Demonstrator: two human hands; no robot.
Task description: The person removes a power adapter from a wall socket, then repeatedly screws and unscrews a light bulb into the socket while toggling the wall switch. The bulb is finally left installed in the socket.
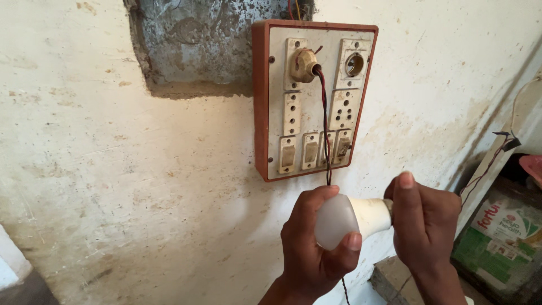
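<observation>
against the stained, flaking wall [113, 169], upper middle, hangs a switchboard [312, 96] with an orange-brown frame and cream faceplate. its top edge carries a lamp holder [304, 65] on the left and an open round socket [354, 64] on the right; two pin-socket strips sit mid-plate, and a row of four rocker switches [313, 150] runs along the bottom edge. a twisted red-and-black wire [324, 118] leaves the holder and drops past the bottom edge, down behind the hands.

just below the board's bottom edge, a white led bulb [353, 219] lies roughly horizontal between both hands, apart from the board. left hand [316, 248]: fingers curled round the frosted dome, thumb pressed under it, firm closed hold. right hand [424, 223]: closed about the base end, thumb upright; the cap itself is hidden, so contact there cannot be told.

lower right corner: green-and-white pouch [499, 234], a grey block [395, 277] beneath.

risks (judgement): switch positions unreadable, so wire and cap may be live; bare fingers at the metal end could take a shock. a tight squeeze could crack the dome. a tug on the hanging wire could loosen it at the holder.
</observation>
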